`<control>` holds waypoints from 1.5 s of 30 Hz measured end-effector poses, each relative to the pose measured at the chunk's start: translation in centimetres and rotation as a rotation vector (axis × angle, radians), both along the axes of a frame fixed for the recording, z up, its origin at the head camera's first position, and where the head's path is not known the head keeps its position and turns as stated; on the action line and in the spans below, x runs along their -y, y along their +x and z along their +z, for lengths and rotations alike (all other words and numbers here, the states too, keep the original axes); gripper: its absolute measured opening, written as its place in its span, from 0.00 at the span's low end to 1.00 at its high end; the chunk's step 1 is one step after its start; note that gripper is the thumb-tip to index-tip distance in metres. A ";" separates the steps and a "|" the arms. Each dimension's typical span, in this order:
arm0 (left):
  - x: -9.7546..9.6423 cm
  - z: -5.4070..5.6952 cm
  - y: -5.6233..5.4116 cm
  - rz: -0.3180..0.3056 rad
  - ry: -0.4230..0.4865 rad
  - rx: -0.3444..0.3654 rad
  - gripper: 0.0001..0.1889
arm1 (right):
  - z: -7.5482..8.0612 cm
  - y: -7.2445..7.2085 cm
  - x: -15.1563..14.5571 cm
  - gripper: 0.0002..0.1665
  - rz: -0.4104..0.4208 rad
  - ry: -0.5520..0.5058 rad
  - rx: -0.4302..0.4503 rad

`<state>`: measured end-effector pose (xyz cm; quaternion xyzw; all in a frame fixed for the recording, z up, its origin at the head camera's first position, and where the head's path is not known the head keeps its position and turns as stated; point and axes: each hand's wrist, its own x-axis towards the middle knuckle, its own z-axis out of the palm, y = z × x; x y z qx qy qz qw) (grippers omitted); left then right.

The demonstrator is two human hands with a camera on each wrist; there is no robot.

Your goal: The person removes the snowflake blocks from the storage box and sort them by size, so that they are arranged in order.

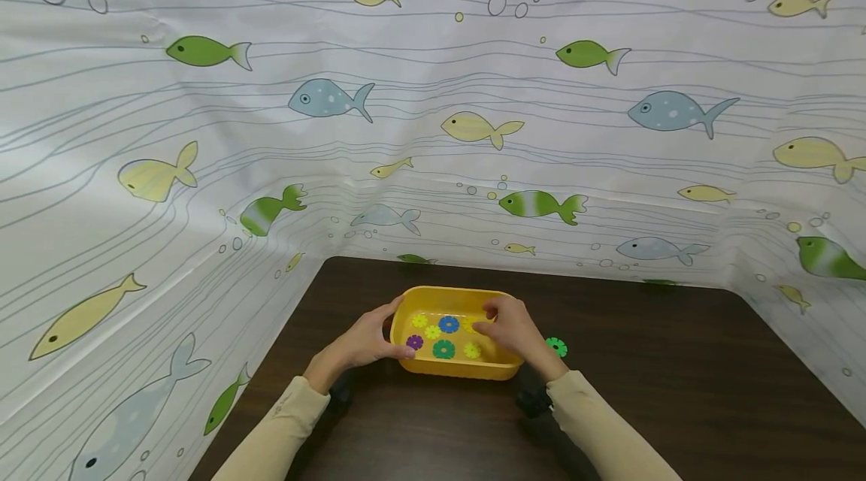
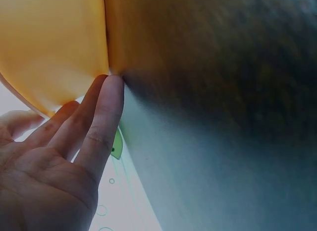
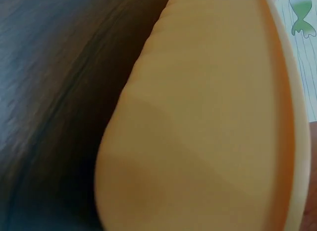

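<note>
A yellow plastic basin (image 1: pixel 460 369) stands on the dark table. Several flower-shaped plastic discs lie in it, among them a blue disc (image 1: pixel 449 325), a purple disc (image 1: pixel 415 343), a dark green disc (image 1: pixel 443 349) and a yellow disc (image 1: pixel 472 350). My left hand (image 1: pixel 365 337) grips the basin's left end, thumb over the rim and fingers (image 2: pixel 101 117) against the outer wall. My right hand (image 1: pixel 512 327) reaches over the right side into the basin. Its thumb and bent index finger are apart, beside another yellow disc (image 1: pixel 468 324) partly hidden by the thumb.
A bright green disc (image 1: pixel 557 346) lies on the table (image 1: pixel 649 376), just right of the basin and beside my right forearm. White sheeting printed with fish (image 1: pixel 473 128) rises behind the table and along both sides.
</note>
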<state>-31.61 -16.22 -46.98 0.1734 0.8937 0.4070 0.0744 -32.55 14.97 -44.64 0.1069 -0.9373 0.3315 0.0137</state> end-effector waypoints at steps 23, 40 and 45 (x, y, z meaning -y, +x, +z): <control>-0.5 0.2 -0.2 -0.022 0.003 0.009 0.59 | -1.7 -1.9 1.5 0.15 -0.007 0.110 0.090; -0.2 -0.2 -0.1 0.010 -0.012 0.008 0.59 | -2.1 -2.3 3.0 0.21 -0.043 0.141 0.146; -0.1 -0.3 -0.1 0.016 -0.013 0.005 0.59 | -2.2 -2.2 3.2 0.20 -0.031 0.138 0.132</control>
